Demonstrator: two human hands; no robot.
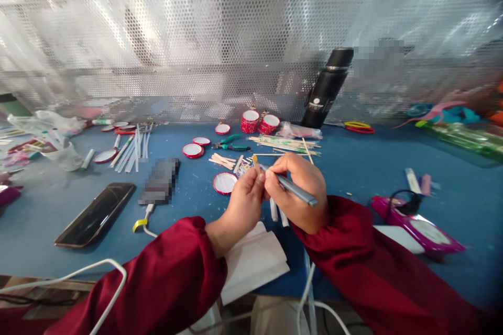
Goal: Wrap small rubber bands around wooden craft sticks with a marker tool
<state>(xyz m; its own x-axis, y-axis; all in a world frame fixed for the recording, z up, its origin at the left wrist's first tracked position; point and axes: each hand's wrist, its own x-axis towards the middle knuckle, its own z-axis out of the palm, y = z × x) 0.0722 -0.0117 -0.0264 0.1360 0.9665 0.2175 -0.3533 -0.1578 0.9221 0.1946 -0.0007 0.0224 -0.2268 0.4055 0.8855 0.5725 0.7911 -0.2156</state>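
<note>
My left hand pinches a small flat wooden stick, its rounded, darker end pointing up. Close against it, my right hand grips a grey-blue pen like a writing tool; its tip is near the stick, and whether they touch I cannot tell. Just beyond the hands lie short wooden sticks and a round white disc with a red rim. Below my left hand is a folded white paper. White tubes lie partly hidden under my right hand.
Small red drums, green-handled pliers and bamboo skewers lie farther back. A black flask leans by the perforated metal screen. At left are a phone, a power bank and glue sticks; a purple device is at right.
</note>
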